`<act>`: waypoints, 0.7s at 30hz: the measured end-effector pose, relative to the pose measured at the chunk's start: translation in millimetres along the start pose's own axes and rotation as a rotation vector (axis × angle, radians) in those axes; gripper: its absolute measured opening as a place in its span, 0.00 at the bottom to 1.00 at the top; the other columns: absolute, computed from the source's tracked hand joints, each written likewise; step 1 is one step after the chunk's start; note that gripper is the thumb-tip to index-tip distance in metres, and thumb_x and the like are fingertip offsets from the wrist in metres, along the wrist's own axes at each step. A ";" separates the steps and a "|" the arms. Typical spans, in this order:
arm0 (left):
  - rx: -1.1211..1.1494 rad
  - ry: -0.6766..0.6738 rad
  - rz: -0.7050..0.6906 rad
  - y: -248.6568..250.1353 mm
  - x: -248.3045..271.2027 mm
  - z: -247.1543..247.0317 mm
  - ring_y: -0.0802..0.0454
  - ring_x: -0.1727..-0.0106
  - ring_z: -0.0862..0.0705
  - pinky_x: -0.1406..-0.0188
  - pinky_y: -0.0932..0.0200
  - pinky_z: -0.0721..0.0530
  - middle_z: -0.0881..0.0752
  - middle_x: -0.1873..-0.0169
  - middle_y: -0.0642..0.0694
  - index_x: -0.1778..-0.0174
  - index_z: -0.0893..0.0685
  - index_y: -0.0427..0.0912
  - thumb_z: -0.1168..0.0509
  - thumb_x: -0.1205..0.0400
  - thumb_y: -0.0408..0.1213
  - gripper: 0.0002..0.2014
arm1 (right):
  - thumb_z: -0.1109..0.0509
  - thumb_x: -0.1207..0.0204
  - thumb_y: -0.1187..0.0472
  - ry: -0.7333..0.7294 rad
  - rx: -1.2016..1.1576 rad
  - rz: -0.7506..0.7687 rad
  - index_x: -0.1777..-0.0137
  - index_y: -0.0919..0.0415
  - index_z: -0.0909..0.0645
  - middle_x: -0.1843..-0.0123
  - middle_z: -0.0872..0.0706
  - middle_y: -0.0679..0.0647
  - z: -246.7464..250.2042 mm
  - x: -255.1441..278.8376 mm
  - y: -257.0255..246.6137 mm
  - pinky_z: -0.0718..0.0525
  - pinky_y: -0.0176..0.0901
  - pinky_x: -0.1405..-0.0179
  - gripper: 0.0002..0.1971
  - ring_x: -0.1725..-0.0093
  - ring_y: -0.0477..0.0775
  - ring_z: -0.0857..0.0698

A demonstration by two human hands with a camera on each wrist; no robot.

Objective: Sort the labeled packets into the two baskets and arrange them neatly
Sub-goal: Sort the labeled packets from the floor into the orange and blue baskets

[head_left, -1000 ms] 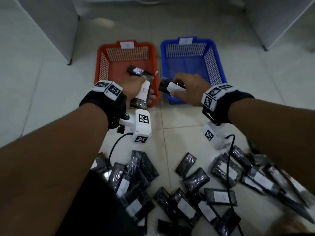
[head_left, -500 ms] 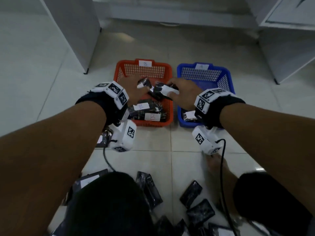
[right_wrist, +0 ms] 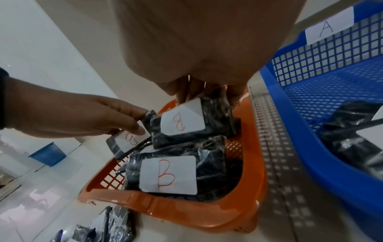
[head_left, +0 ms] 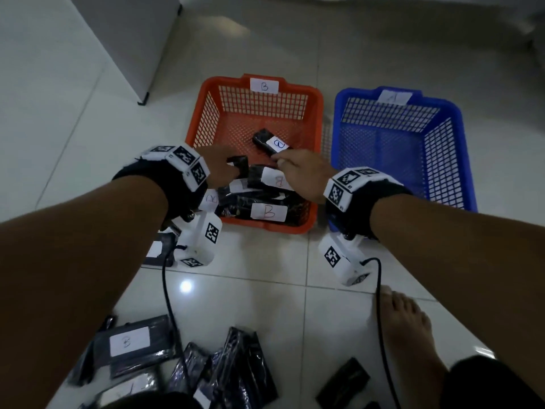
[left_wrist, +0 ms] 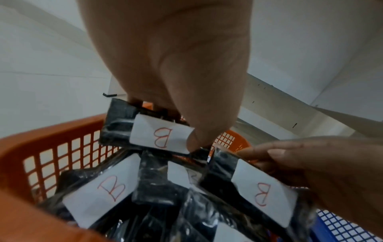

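The orange basket [head_left: 306, 93] marked B holds several black packets with B labels [head_left: 268, 212] piled at its near end. My left hand [head_left: 233, 169] is over that pile and pinches a black B packet [left_wrist: 161, 137], thumb on its label. My right hand [head_left: 280, 159] is beside it and grips another B packet [head_left: 269, 143] by its near end, just above the pile [right_wrist: 167, 175]. The blue basket [head_left: 461, 143] marked A stands to the right, with a black packet [right_wrist: 352, 131] at its near end, which my right wrist hides in the head view.
Loose black packets [head_left: 129, 346] [head_left: 236, 373] lie on the tiled floor near me, one [head_left: 342, 382] off to the right and another [head_left: 159, 249] under my left wrist. A bare foot [head_left: 407, 329] rests at the lower right. A white cabinet [head_left: 126, 39] stands at the far left.
Both hands have carried their packets from the baskets' front edges into the orange basket, down toward the pile. My head has tilted up, so most of the floor packets have left view.
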State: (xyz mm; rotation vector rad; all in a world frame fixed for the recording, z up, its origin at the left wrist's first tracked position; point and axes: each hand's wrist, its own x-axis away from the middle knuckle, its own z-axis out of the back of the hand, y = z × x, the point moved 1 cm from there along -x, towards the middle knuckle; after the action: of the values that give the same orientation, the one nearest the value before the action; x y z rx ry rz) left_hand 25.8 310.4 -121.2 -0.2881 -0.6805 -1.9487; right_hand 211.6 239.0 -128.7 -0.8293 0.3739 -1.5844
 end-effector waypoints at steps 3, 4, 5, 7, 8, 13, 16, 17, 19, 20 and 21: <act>0.014 0.159 -0.028 -5.9 -1.7 -6.0 0.40 0.32 0.21 0.32 0.48 0.23 0.20 0.31 0.40 0.24 0.27 0.45 0.37 0.18 0.38 0.24 | 0.45 0.14 0.59 0.017 -0.018 -0.021 0.29 0.54 0.21 0.36 0.15 0.54 0.5 -3.9 3.1 0.25 0.39 0.48 0.18 0.43 0.52 0.18; 0.004 0.202 -0.046 -6.5 1.1 -6.4 0.38 0.31 0.22 0.31 0.45 0.23 0.22 0.30 0.39 0.23 0.29 0.45 0.37 0.19 0.38 0.26 | 0.45 0.14 0.59 0.029 -0.009 -0.015 0.29 0.55 0.21 0.37 0.15 0.55 1.4 -3.0 2.9 0.25 0.40 0.49 0.18 0.44 0.52 0.18; -0.009 0.256 -0.053 -5.4 5.1 -4.2 0.36 0.31 0.23 0.32 0.43 0.23 0.22 0.30 0.37 0.22 0.29 0.44 0.36 0.19 0.38 0.27 | 0.45 0.14 0.60 0.053 0.005 -0.004 0.28 0.56 0.21 0.37 0.15 0.56 3.0 -2.2 1.4 0.24 0.41 0.49 0.18 0.44 0.53 0.18; -0.029 0.339 -0.070 -0.8 14.4 -0.6 0.35 0.32 0.23 0.34 0.41 0.22 0.21 0.32 0.36 0.24 0.27 0.44 0.34 0.20 0.37 0.26 | 0.44 0.14 0.60 0.124 0.006 0.021 0.28 0.56 0.21 0.38 0.14 0.56 5.8 3.6 -2.4 0.22 0.43 0.45 0.18 0.41 0.56 0.17; -0.046 0.362 -0.088 3.2 18.7 0.4 0.36 0.34 0.22 0.36 0.42 0.21 0.20 0.34 0.37 0.26 0.24 0.45 0.34 0.21 0.39 0.24 | 0.43 0.14 0.59 0.152 0.002 0.029 0.29 0.56 0.21 0.39 0.14 0.56 7.5 8.5 -4.0 0.21 0.43 0.45 0.18 0.41 0.56 0.17; -0.160 0.387 -0.213 54.0 48.2 -11.1 0.39 0.47 0.16 0.47 0.44 0.16 0.13 0.48 0.44 0.40 0.16 0.50 0.36 0.23 0.45 0.16 | 0.38 0.18 0.53 0.159 0.208 0.058 0.28 0.51 0.23 0.35 0.16 0.54 28.0 71.9 -7.6 0.19 0.49 0.42 0.19 0.38 0.58 0.18; -0.269 0.338 -0.325 107.0 72.6 -30.2 0.36 0.45 0.17 0.47 0.45 0.17 0.13 0.48 0.41 0.45 0.15 0.47 0.36 0.25 0.48 0.16 | 0.39 0.18 0.48 0.143 0.464 -0.020 0.24 0.50 0.28 0.27 0.22 0.54 56.9 133.0 3.2 0.24 0.59 0.32 0.23 0.29 0.61 0.23; -0.274 0.321 -0.356 126.0 80.7 -35.0 0.35 0.45 0.17 0.48 0.44 0.18 0.14 0.48 0.39 0.45 0.15 0.46 0.37 0.26 0.49 0.17 | 0.39 0.18 0.47 0.148 0.510 -0.061 0.23 0.50 0.29 0.26 0.23 0.54 67.6 153.4 10.0 0.26 0.59 0.30 0.24 0.27 0.61 0.25; -0.254 0.278 -0.412 161.3 96.3 -41.9 0.34 0.47 0.17 0.50 0.43 0.17 0.14 0.49 0.38 0.46 0.14 0.45 0.41 0.29 0.50 0.21 | 0.38 0.18 0.47 0.165 0.527 -0.137 0.23 0.51 0.28 0.25 0.24 0.55 87.4 190.9 25.1 0.28 0.60 0.28 0.24 0.26 0.62 0.26; -0.252 0.252 -0.435 176.5 102.0 -45.2 0.34 0.46 0.17 0.50 0.43 0.17 0.14 0.49 0.38 0.44 0.14 0.46 0.41 0.28 0.50 0.21 | 0.38 0.18 0.48 0.179 0.512 -0.171 0.24 0.52 0.28 0.26 0.24 0.56 95.0 205.5 34.1 0.29 0.60 0.28 0.24 0.27 0.62 0.26; -0.254 0.227 -0.455 190.9 107.5 -50.7 0.35 0.45 0.18 0.50 0.44 0.17 0.15 0.48 0.39 0.42 0.14 0.48 0.39 0.26 0.51 0.20 | 0.37 0.18 0.48 0.190 0.494 -0.204 0.24 0.52 0.28 0.27 0.23 0.57 100.0 220.2 43.4 0.28 0.60 0.28 0.23 0.27 0.63 0.26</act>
State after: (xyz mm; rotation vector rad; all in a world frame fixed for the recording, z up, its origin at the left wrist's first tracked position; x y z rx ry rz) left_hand 149.0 137.5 -47.2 -0.0634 -0.3669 -2.4627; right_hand 313.2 41.6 -23.5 -0.3450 0.0220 -1.8482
